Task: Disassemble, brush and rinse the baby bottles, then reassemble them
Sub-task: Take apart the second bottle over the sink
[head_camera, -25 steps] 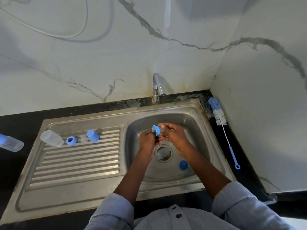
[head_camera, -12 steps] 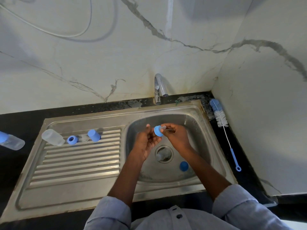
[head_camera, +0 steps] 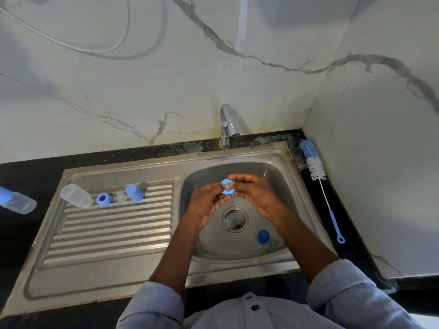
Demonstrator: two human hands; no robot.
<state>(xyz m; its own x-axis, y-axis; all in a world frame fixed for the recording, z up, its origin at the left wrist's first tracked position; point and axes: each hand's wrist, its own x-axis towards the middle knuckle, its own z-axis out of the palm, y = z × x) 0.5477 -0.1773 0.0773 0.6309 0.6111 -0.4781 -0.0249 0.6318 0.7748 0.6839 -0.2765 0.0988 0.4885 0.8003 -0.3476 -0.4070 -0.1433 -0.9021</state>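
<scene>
While the right hand (head_camera: 256, 195) pinches the blue collar (head_camera: 228, 186), the left hand (head_camera: 204, 205) grips its near edge.

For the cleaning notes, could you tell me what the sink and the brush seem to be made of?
Sink: apparently stainless steel, brushed and dull; grey metallic sheen, pressed drainer ribs. Brush: white and blue bristles, thin probably wire stem, blue likely plastic handle.

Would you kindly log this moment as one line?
step: handling teat ring | both hands pinch blue ring over basin | brush idle on counter
</scene>
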